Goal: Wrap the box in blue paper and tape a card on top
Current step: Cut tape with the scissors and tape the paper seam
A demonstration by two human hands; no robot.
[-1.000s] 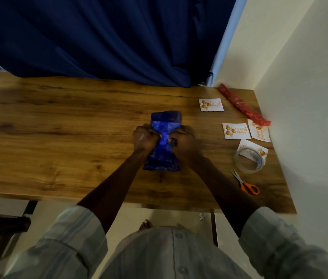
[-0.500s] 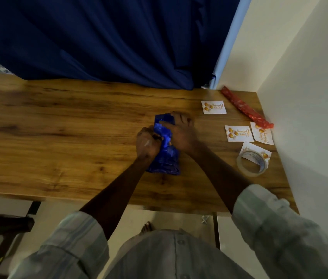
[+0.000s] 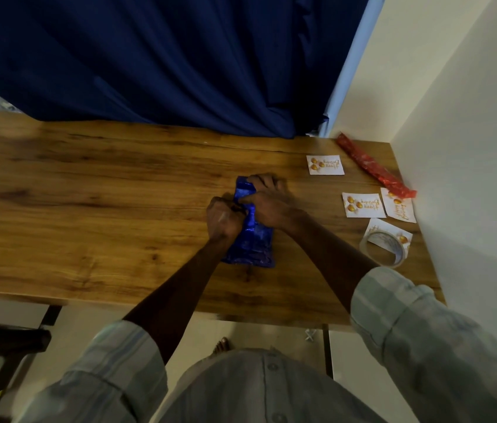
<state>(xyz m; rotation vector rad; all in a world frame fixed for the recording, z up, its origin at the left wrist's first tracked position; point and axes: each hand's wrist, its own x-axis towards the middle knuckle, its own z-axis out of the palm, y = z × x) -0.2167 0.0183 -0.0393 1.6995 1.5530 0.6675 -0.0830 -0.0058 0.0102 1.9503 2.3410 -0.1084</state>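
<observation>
Shiny crumpled blue paper-wrapped box lies lengthwise mid-surface; four white cards with gold print, like this one, lie scattered well to its right.

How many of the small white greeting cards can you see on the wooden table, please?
4: one farthest back, two side by side near the red roll, one partly under the clear tape roll. None seem hidden.
</observation>
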